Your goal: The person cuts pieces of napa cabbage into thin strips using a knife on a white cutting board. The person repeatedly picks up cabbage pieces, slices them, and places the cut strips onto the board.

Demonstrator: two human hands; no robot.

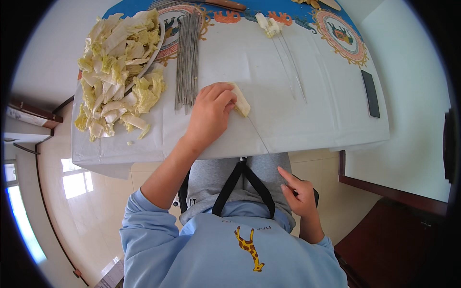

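My left hand (212,108) pinches a piece of napa cabbage (242,100) just above the tabletop. A thin metal skewer (258,131) runs out of the cabbage towards me, past the table's front edge. Near the skewer's lower end is my right hand (299,196), over my lap, its index finger extended and the thumb apart, with nothing seen between them. Cut cabbage leaves (119,64) are heaped on the left, spilling off a plate (153,57). Between that heap and my left hand lies a bundle of metal skewers (187,61).
Skewers (288,64) with cabbage on their far ends lie at the back right. By the right edge rests a dark phone (370,93). A wooden-handled tool (227,4) is at the far edge. A patterned cloth (230,54) covers the table (324,122).
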